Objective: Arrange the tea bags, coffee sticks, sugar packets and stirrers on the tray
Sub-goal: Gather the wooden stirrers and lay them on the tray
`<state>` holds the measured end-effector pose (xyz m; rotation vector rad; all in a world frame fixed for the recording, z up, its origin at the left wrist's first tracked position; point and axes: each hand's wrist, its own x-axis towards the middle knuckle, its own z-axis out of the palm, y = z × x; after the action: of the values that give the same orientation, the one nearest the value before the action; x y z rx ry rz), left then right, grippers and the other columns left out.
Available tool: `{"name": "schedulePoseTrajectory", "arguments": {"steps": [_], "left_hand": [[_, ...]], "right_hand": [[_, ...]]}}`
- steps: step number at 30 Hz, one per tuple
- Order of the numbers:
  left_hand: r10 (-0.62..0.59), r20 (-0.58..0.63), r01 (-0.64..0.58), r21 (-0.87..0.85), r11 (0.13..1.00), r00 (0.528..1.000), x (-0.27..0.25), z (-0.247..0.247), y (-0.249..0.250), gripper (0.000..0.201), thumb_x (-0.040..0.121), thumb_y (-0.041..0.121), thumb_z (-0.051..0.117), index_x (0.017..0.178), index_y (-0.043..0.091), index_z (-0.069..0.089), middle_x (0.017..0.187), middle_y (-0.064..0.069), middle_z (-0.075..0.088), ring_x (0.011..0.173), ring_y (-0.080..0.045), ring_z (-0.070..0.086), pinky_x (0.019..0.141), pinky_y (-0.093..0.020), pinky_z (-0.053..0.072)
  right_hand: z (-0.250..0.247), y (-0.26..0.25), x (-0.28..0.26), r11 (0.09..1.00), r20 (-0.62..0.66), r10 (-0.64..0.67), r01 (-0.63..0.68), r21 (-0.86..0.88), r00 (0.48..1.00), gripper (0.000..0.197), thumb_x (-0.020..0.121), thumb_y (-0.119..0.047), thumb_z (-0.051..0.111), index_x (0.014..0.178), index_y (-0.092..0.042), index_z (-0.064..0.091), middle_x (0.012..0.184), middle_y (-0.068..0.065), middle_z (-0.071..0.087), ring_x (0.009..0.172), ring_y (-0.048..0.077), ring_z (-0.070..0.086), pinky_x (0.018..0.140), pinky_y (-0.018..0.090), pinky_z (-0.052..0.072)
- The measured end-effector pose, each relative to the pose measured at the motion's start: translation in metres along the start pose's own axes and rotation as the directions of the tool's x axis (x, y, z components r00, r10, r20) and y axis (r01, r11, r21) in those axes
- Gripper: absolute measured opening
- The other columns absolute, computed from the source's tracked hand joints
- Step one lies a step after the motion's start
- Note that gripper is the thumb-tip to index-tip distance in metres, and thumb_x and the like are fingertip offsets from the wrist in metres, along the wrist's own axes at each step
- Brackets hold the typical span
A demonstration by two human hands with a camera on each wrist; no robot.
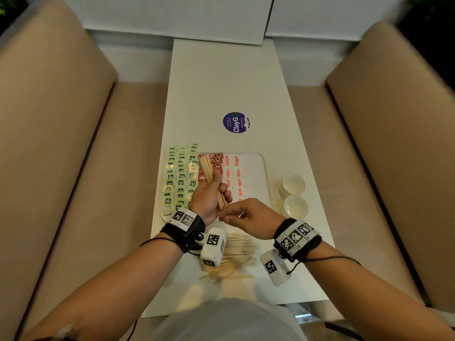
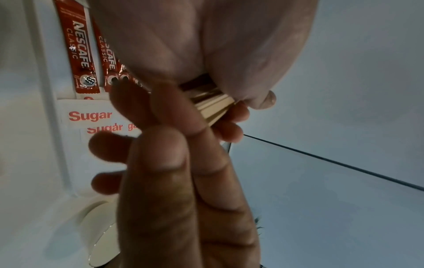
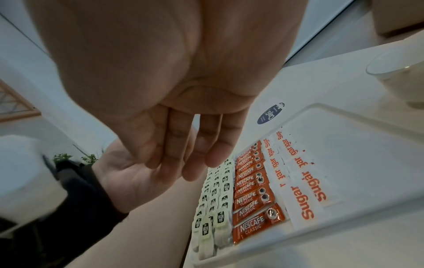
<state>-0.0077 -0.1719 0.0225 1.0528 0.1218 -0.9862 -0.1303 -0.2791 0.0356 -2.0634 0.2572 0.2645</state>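
Observation:
My left hand [image 1: 211,193] grips a bundle of wooden stirrers [image 1: 208,168] upright-tilted over the white tray [image 1: 256,168]; the bundle's end [image 2: 206,101] shows between thumb and fingers. My right hand [image 1: 236,212] reaches in with fairly straight fingers [image 3: 183,163] and touches the bundle's near end. On the tray lie rows of green tea bags [image 1: 179,175], red coffee sticks [image 1: 213,158] and white sugar packets [image 1: 236,173]. A loose pile of stirrers [image 1: 234,254] lies on the table under my wrists.
Two white cups [image 1: 293,184] [image 1: 295,206] stand just right of the tray. A round purple sticker [image 1: 235,122] sits on the table beyond it. Beige sofas [image 1: 61,143] flank the narrow white table. The tray's right part is bare.

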Motion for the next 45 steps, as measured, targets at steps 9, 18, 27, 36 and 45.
{"name": "schedulePoseTrajectory", "arguments": {"steps": [9,18,27,36,45], "left_hand": [[-0.035,0.13,-0.029,0.459,0.888,0.991,0.004,-0.014,-0.006,0.018,0.1,0.023,0.058,0.089,0.01,0.057,0.055,0.002,0.03,0.047,-0.013,0.026,0.044,-0.025,0.022],[-0.08,0.195,-0.098,0.756,0.647,0.978,0.022,-0.005,-0.014,0.01,0.087,0.0,0.063,0.096,-0.005,0.062,0.047,0.0,0.052,0.043,-0.019,0.046,0.045,-0.028,0.036],[-0.18,0.205,-0.076,0.835,0.545,0.962,0.057,0.014,-0.015,0.016,0.093,0.013,0.064,0.084,-0.001,0.062,0.055,-0.006,0.062,0.052,-0.021,0.06,0.053,-0.029,0.048],[-0.236,0.144,-0.001,0.856,0.517,0.961,0.105,0.028,-0.026,0.017,0.098,0.016,0.056,0.096,0.001,0.062,0.058,-0.007,0.059,0.048,-0.016,0.055,0.051,-0.033,0.048],[-0.219,0.166,-0.197,0.972,-0.127,0.962,0.164,0.019,-0.005,0.057,0.079,0.041,0.079,0.126,0.022,0.052,0.103,0.004,0.061,0.093,-0.017,0.061,0.079,-0.032,0.052]], "right_hand": [[-0.023,-0.007,0.034,0.987,-0.36,0.161,-0.158,0.039,0.919,0.043,0.094,-0.063,0.055,0.08,-0.024,0.068,0.064,-0.01,0.057,0.058,0.005,0.049,0.062,0.024,0.042],[-0.023,0.001,0.06,0.974,-0.275,0.166,-0.202,-0.107,0.947,0.041,0.096,-0.053,0.056,0.081,-0.016,0.065,0.074,-0.001,0.067,0.066,0.014,0.062,0.062,0.033,0.051],[-0.053,0.02,0.095,0.953,-0.29,0.304,-0.296,0.072,0.908,0.038,0.097,-0.022,0.049,0.061,-0.014,0.042,0.058,-0.001,0.048,0.053,0.016,0.044,0.055,0.033,0.038],[-0.079,0.067,0.125,0.932,-0.104,0.361,-0.357,0.06,0.927,0.046,0.103,-0.032,0.05,0.061,-0.014,0.049,0.059,0.005,0.053,0.051,0.015,0.044,0.055,0.031,0.038],[-0.117,0.102,0.175,0.769,-0.114,0.574,-0.581,-0.266,0.811,0.039,0.1,-0.03,0.054,0.066,-0.012,0.047,0.065,0.003,0.05,0.053,0.015,0.046,0.049,0.025,0.036]]}}
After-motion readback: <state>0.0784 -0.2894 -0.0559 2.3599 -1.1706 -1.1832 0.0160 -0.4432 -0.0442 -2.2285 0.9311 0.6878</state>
